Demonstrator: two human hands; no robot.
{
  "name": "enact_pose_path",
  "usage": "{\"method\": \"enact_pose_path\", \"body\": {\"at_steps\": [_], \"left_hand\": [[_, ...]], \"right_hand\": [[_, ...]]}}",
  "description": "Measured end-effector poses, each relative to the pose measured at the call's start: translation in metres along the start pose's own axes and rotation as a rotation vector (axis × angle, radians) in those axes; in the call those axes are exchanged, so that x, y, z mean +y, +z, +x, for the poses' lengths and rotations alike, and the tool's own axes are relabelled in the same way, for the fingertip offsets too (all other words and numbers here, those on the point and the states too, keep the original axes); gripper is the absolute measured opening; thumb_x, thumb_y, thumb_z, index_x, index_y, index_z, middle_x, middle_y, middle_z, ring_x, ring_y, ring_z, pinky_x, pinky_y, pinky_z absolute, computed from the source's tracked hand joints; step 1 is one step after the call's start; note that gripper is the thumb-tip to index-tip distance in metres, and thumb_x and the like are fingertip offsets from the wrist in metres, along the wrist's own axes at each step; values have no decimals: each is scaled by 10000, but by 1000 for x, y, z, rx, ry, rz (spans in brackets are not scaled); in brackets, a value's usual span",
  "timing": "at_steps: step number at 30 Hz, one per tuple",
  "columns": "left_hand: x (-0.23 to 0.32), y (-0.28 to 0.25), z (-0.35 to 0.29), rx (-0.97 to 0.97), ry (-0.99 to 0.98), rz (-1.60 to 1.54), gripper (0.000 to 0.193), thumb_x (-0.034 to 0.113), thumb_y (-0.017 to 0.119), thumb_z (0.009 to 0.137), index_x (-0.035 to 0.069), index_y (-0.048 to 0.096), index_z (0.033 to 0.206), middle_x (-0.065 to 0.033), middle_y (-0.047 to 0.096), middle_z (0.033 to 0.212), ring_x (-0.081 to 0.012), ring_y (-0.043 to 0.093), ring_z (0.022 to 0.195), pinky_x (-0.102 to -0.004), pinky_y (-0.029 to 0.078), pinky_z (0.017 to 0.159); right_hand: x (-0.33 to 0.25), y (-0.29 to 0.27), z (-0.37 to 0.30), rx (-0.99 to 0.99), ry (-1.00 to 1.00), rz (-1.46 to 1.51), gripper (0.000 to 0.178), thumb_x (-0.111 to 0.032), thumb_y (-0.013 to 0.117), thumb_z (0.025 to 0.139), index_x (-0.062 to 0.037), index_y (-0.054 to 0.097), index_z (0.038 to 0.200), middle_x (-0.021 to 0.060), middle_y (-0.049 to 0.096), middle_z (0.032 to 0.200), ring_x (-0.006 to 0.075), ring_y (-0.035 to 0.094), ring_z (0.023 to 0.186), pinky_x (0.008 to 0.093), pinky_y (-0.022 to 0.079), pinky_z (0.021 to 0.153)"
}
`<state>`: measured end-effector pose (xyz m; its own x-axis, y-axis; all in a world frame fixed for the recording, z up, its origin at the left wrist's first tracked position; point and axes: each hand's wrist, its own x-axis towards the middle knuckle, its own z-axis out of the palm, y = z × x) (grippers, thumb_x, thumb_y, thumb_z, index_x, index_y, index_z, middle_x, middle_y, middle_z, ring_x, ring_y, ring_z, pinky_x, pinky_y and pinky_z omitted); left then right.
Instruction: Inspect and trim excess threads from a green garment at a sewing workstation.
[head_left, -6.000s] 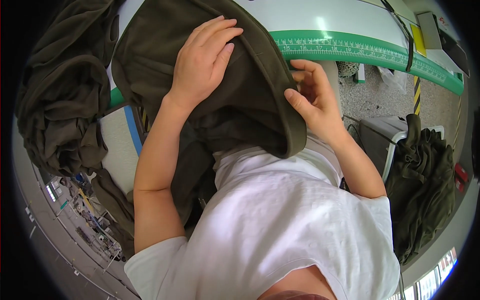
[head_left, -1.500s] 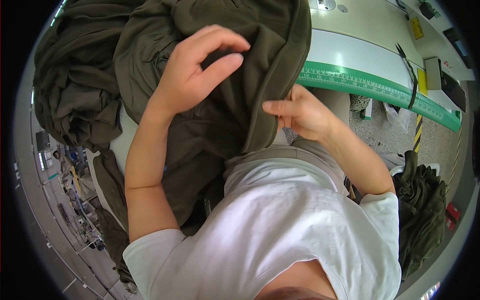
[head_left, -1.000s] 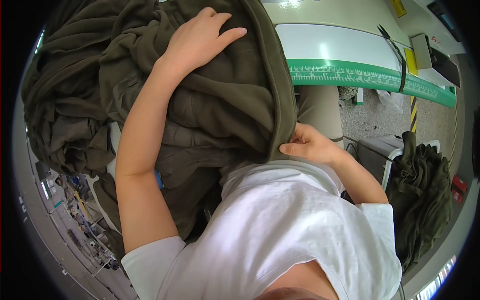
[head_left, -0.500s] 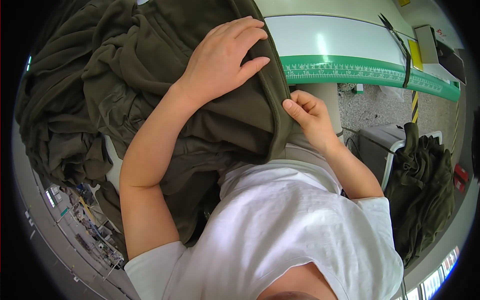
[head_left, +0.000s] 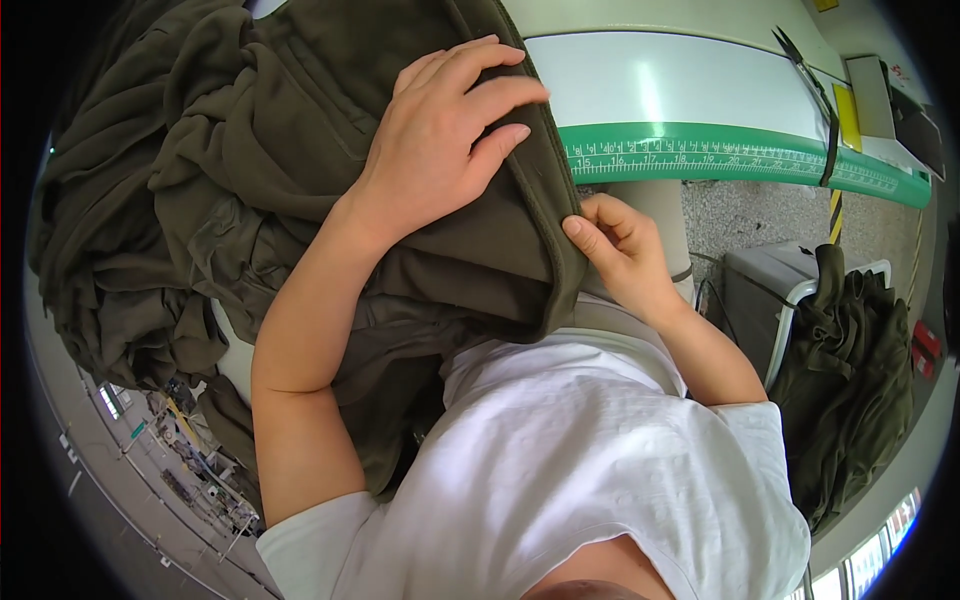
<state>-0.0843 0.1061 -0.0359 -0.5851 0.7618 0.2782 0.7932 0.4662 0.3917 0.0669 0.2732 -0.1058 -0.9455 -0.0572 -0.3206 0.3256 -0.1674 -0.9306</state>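
Note:
A dark olive-brown garment (head_left: 450,262) spreads over the table and hangs across my lap, with a seamed hem along its right edge. On top of it, close to that hem, lies my left hand (head_left: 440,140), its fingers spread and bent a little. Lower along the same edge, my right hand (head_left: 622,248) pinches the hem between thumb and fingers. The fingertips of the right hand are partly hidden by the cloth.
A green measuring strip (head_left: 720,150) runs along the white table's (head_left: 590,80) front edge. Black thread snips (head_left: 805,70) lie at the far right beside a yellow block (head_left: 848,118). On the right stands a grey bin (head_left: 765,290) with dark olive cloth (head_left: 845,390) draped over it.
My left hand's fingers have spread and shifted slightly on the cloth. The right hand keeps its pinch on the hem. The whole view has moved a little.

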Motion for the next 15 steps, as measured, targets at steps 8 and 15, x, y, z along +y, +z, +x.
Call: {"method": "enact_pose_path", "body": {"at_steps": [8,15], "left_hand": [[0,-5,1,-47,-34,-20,139,107,711,709,82,575,719,-24,590,1154,-242,498,1178,-347,396,932],[-5,-3,1,-6,-37,-103,312,103,731,678,73,559,937,-52,593,1026,-266,533,1107,-397,368,942]], "right_hand": [[-14,-6,6,41,-137,-405,114,-119,630,866,-10,599,851,23,556,709,74,480,633,230,391,573],[-59,-6,50,365,-1026,-975,177,-34,714,672,-82,626,817,49,556,732,201,501,676,294,398,583]]}}
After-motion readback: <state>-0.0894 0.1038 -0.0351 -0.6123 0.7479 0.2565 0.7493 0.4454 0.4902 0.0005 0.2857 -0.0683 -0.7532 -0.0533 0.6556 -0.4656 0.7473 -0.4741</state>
